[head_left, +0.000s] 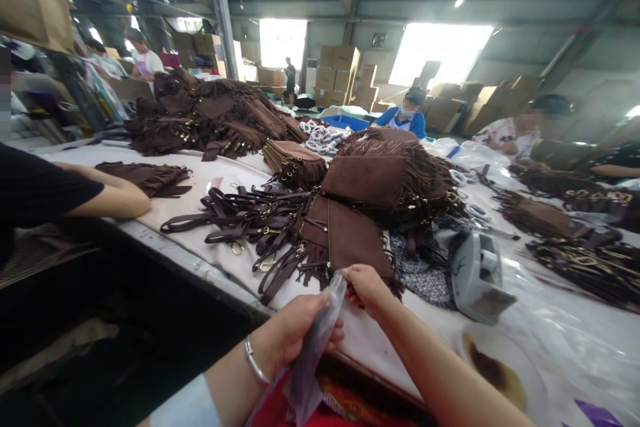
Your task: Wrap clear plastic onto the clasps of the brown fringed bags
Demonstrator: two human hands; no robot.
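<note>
My left hand (301,328), with a bangle at its wrist, is wrapped round a narrow, translucent plastic bag (316,353) that hangs down over the table's front edge. The fingertips of my right hand (367,288) pinch the bag's upper end. Just beyond them lies a brown fringed pouch (354,240) with a gold zipper. Dark brown straps (260,217) with metal clasps spread to its left. Behind the pouch rises a stack of similar fringed bags (370,180).
A white dispenser (477,273) and clear plastic sheeting (560,320) lie at the right. A co-worker's forearm (120,197) rests on the table at the left. More brown bags (215,113) are heaped farther back. Other people sit beyond the table.
</note>
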